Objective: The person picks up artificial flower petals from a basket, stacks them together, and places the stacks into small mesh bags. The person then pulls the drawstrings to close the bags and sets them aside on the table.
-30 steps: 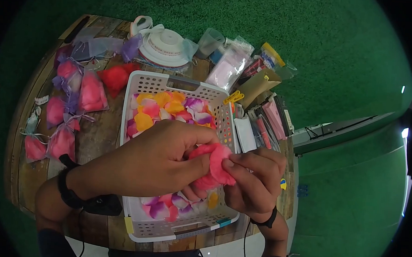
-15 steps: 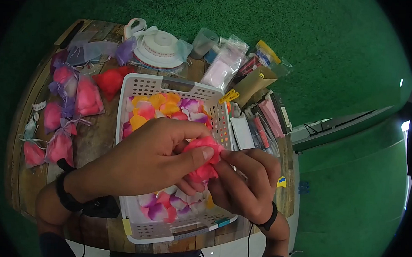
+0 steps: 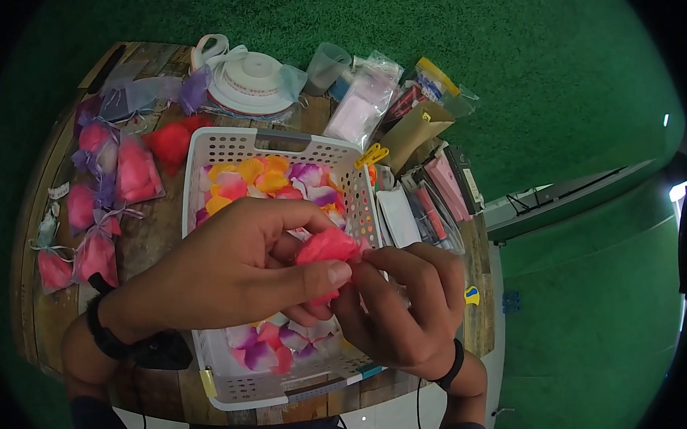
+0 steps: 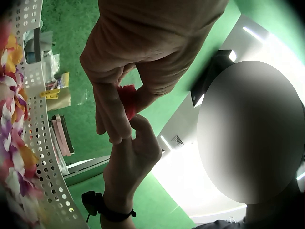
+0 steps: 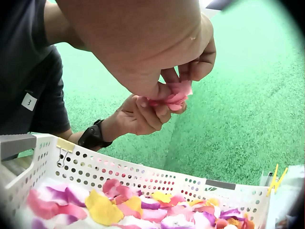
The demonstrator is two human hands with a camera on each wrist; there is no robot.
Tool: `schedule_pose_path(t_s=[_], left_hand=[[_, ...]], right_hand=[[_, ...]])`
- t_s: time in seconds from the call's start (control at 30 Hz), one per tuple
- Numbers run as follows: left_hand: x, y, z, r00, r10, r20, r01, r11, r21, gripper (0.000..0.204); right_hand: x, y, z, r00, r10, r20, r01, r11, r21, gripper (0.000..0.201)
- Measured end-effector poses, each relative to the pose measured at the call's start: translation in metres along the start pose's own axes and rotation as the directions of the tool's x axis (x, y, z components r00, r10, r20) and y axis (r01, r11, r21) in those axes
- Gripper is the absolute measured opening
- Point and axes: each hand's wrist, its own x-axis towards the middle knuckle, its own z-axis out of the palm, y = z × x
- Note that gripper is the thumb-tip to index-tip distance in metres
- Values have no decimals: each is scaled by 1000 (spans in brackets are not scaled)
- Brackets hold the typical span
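Over the basket, my left hand (image 3: 252, 252) holds a bunch of pink artificial petals (image 3: 326, 247) between its thumb and fingers. My right hand (image 3: 409, 303) meets the bunch from the right, its thumb and fingers pinching the petal edges. The right wrist view shows layered pink petals (image 5: 176, 98) between both hands' fingertips. In the left wrist view a small part of the pink bunch (image 4: 127, 98) shows; fingers cover the rest. Below the hands, the white perforated basket (image 3: 192, 175) contains loose yellow, pink and purple-white petals (image 3: 244, 180).
Sheer bags of pink petals (image 3: 137, 174) lie left of the basket, beside a red bag (image 3: 170, 143). Ribbon rolls (image 3: 255, 82), a plastic cup (image 3: 328, 68) and clear packets (image 3: 362, 107) stand behind. A yellow clip (image 3: 372, 155) sits on the basket rim.
The pink bunch has turned and looks more compact between the hands. The petal edge that the right fingers held out at the right now lies closer against it. The head view has shifted slightly.
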Motion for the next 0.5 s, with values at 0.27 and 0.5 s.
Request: schedule_pose_path(t_s=[0.27, 0.5], left_hand=[[-1, 3, -3, 1000, -19, -11, 19, 998, -62, 31], [-1, 4, -4, 1000, -20, -17, 19, 998, -64, 31]], right_hand=[[5, 4, 5, 992, -102, -74, 109, 990, 92, 25], [1, 7, 4, 980, -198, -32, 200, 977, 72, 26]])
